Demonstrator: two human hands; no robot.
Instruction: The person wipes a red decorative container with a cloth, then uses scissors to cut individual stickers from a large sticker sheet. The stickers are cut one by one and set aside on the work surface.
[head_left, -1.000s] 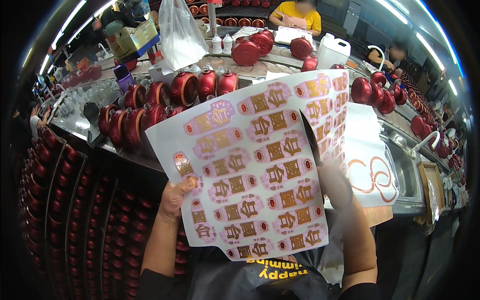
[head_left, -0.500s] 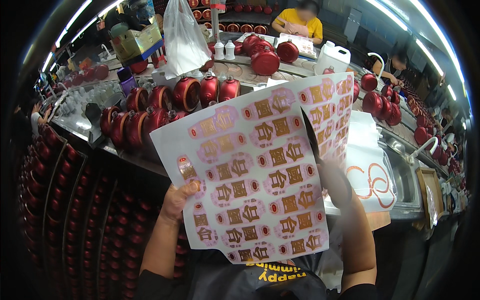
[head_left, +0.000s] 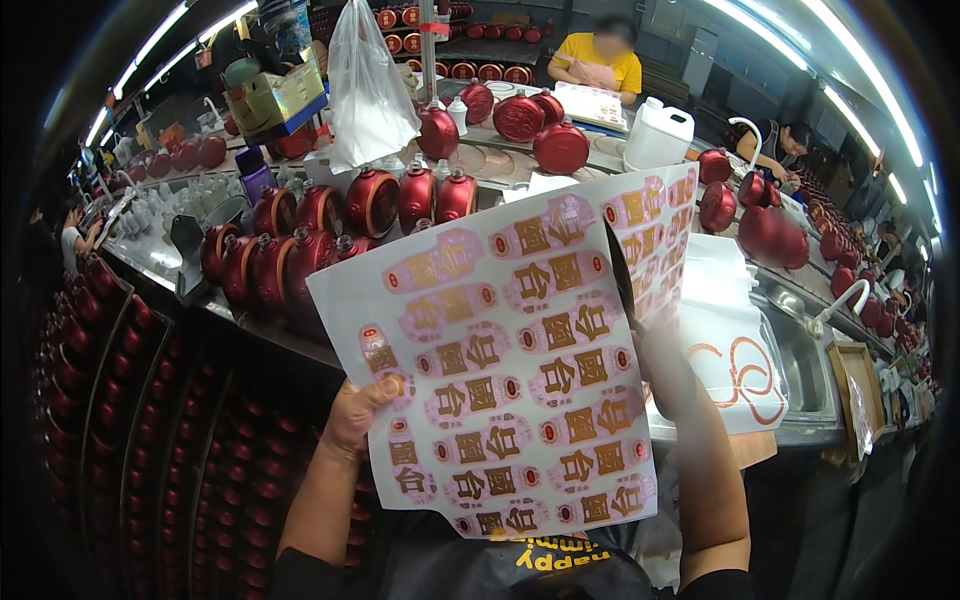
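Observation:
A large white sheet of printed labels (head_left: 481, 345), gold and pink with small red ovals, is held up in front of me. My left hand (head_left: 357, 412) pinches its left edge, thumb on top. Partly behind the sheet's right side, my right hand (head_left: 668, 372) is blurred and grips a pair of scissors (head_left: 619, 268). A dark blade shows in a slit running down from the sheet's upper part. To the right of this slit the sheet bends away. The scissors' handles and most of my right fingers are hidden.
Round red bottles (head_left: 372, 202) crowd the counter ahead. More red bottles (head_left: 560, 148) stand on a conveyor, near a white jug (head_left: 659, 135). At right are a sink (head_left: 803, 350) and a plastic-covered surface with orange rings (head_left: 757, 378). A person in yellow (head_left: 597, 62) sits opposite.
The sheet has dropped slightly, and its right part has swung a little inward. Less of the scissor blade shows. Red bottles on the conveyor have shifted position.

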